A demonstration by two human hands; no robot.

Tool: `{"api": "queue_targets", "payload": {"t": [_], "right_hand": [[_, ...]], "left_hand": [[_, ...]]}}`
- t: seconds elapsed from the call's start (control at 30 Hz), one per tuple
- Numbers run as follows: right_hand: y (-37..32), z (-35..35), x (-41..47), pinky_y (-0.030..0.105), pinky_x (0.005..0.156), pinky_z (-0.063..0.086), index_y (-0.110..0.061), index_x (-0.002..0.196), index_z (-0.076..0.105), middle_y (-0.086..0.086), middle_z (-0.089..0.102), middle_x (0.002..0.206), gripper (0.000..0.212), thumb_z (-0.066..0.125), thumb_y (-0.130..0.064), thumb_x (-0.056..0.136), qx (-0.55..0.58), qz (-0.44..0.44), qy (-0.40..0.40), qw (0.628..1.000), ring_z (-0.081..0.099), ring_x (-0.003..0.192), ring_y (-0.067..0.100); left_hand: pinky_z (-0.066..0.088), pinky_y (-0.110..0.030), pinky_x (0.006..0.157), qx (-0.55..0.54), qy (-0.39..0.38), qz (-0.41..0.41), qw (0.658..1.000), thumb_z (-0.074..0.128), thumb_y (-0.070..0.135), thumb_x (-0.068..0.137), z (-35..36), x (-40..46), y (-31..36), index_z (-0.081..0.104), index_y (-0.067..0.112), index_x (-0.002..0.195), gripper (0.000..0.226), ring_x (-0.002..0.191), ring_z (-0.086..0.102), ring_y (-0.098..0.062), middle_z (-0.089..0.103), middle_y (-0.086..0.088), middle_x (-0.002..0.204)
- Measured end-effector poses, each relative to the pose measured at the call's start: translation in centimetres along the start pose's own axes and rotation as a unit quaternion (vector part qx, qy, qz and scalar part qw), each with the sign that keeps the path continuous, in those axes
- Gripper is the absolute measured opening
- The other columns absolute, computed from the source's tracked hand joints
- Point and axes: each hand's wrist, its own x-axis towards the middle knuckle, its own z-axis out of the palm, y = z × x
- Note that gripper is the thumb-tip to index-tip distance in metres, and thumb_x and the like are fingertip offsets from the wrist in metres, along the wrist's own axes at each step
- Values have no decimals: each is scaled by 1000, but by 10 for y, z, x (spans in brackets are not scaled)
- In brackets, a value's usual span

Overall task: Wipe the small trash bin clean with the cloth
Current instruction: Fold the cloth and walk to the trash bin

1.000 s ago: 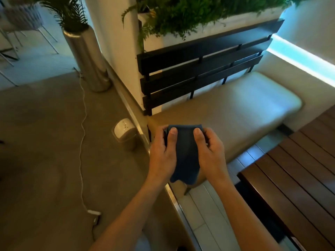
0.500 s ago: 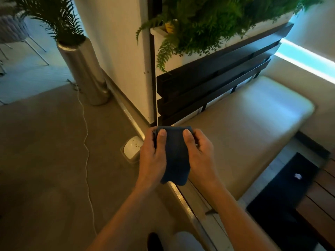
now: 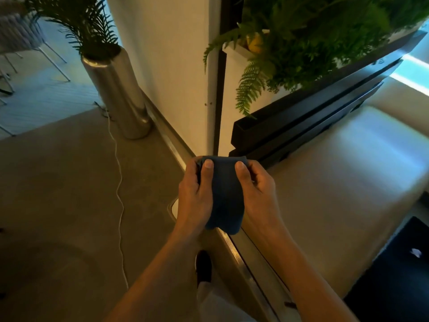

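Cloth (image 3: pixel 226 194) btwn both hands (pinched)

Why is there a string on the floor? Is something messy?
That thin white cable trails loose across the grey floor past the tall silver planter, which looks untidy. Nothing looks spilled or broken. Both hands, left and right, grip the folded dark blue cloth.

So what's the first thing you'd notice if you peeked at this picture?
Right in the middle, the left hand and the right hand hold a folded dark blue cloth. Up at the top right, leafy green ferns spill over, and a tall shiny silver planter stands at the upper left.
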Motion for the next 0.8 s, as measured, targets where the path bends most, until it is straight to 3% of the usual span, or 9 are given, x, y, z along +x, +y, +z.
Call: {"api": "queue_targets", "payload": {"t": [0.17, 0.3, 0.43, 0.6, 0.67, 0.8], "right_hand": [[-4, 25, 69, 16, 70, 53, -25, 111, 60, -8, 65, 98, 23, 48, -40, 99, -8, 14, 8, 1000, 64, 88, 4], [-9, 43, 122, 25, 77, 56, -27, 109, 61, -9, 66, 99, 24, 49, -43, 97, 0, 11, 25, 1000, 66, 93, 5], [-13, 59, 158, 41, 83, 60, -37, 103, 60, -16, 65, 100, 24, 49, -55, 91, 19, 28, 33, 999, 67, 94, 7], [-18, 74, 193, 39, 79, 61, -29, 107, 61, -12, 67, 96, 32, 48, -52, 90, -7, 35, 74, 997, 67, 88, 4], [-16, 85, 204, 38, 78, 60, -24, 110, 61, -9, 67, 96, 36, 48, -52, 91, -21, 36, 95, 995, 67, 89, 6], [-14, 114, 221, 35, 78, 60, -21, 111, 62, -9, 66, 97, 36, 47, -49, 94, -13, 44, 145, 988, 67, 91, 9]], "left_hand": [[52, -18, 69, -3, -5, -1, 1000, 41, 35, 105, -8, 70, 0, 54, 25, 111, 17, 86, 62, -3, 61, 12, 95], [52, -18, 67, -12, -9, -2, 1000, 42, 38, 103, -14, 127, 6, 54, 26, 107, 17, 83, 62, -3, 61, 17, 92], [58, -31, 71, -20, -26, -4, 999, 43, 44, 102, -20, 173, 1, 55, 32, 104, 17, 86, 64, -11, 61, 13, 95], [60, -47, 76, -27, -62, -5, 998, 45, 43, 104, -26, 220, -4, 57, 31, 105, 16, 88, 64, -13, 62, 9, 96], [60, -46, 77, -34, -85, -16, 996, 46, 44, 103, -31, 239, -9, 58, 31, 107, 18, 90, 65, -14, 63, 9, 98], [58, -27, 70, -21, -135, 1, 991, 44, 39, 104, -49, 276, -18, 57, 27, 109, 18, 89, 66, -10, 63, 11, 97]]}}
